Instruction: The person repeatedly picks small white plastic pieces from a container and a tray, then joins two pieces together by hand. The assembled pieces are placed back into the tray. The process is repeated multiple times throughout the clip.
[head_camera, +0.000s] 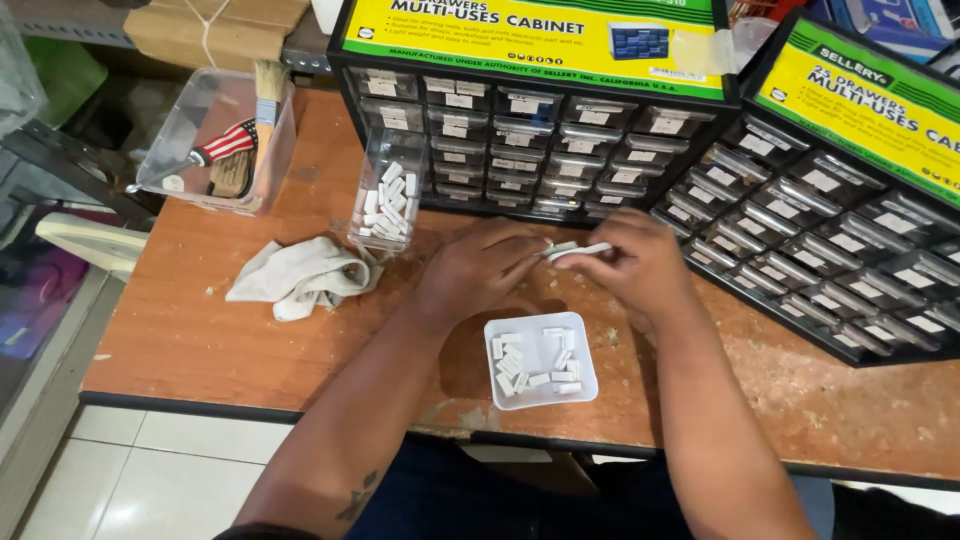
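A thin white strip (577, 249) is pinched between the closed fingertips of the left hand (478, 268) and right hand (632, 265), kept above the white tray (540, 323) of small pieces on the counter (200, 330)

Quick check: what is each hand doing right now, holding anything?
Left hand: fingers closed on the end of a small white piece.
Right hand: pinching the same white piece from the other side.
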